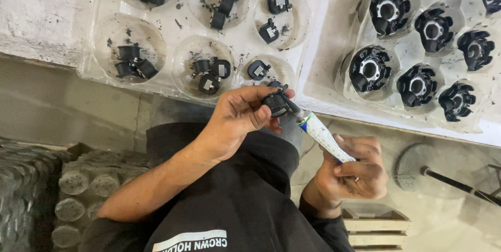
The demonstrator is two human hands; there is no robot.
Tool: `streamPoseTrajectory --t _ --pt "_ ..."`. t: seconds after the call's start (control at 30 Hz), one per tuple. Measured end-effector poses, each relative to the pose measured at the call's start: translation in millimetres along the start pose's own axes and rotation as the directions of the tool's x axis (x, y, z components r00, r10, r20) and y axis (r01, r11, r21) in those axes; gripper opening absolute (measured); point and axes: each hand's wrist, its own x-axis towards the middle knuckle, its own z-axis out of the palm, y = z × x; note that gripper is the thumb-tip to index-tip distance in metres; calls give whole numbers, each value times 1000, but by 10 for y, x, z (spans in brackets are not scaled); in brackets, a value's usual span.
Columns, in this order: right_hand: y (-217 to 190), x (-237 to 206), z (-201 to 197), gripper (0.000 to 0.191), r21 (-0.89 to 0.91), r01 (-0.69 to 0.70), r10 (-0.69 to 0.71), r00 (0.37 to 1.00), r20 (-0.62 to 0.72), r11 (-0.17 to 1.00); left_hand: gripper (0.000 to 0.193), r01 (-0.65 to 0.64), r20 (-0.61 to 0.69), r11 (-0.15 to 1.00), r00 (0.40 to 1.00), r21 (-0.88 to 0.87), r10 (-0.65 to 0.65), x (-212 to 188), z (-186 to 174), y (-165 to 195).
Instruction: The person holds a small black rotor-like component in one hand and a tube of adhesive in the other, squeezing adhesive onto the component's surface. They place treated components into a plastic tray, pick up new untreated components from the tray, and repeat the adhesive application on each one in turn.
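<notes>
1. My left hand (237,119) has its grip closed on a small black part (275,104), just below the worktop (42,22) edge.
2. My right hand (352,174) grips a white tube (323,136), its nozzle touching the part.
3. Clear trays (172,82) of similar parts lie above.

Bright, even light with pale glare on the white trays (323,48); edges curve slightly, lower corners soft.

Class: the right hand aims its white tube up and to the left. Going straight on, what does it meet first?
The right hand with its tube meets the small black part pinched in the left hand; the tip seems already there.
</notes>
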Motion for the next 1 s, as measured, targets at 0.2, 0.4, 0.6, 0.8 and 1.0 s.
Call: streamPoseTrajectory --t 0.2,0.4,0.6,0.8,1.0 --pt "-33 31 -9 44 3 27 -27 1000 16 1000 36 44 51 991 998 -127 -38 -14 -41 15" --pt "87 -2 -53 46 30 14 -12 998 -65 999 40 -113 5 990 994 87 113 168 24 130" --pt "274 31 -169 50 181 40 3 972 -234 983 46 -314 129 524 924 792 359 1045 -61 596" --pt "306 12 -189 48 177 25 15 975 -223 984 26 -354 473 -367 822 861 317 1593 -132 591" --pt "303 -4 -237 47 124 6 20 979 -204 992 14 -190 401 -674 900 714 171 1778 -146 374"
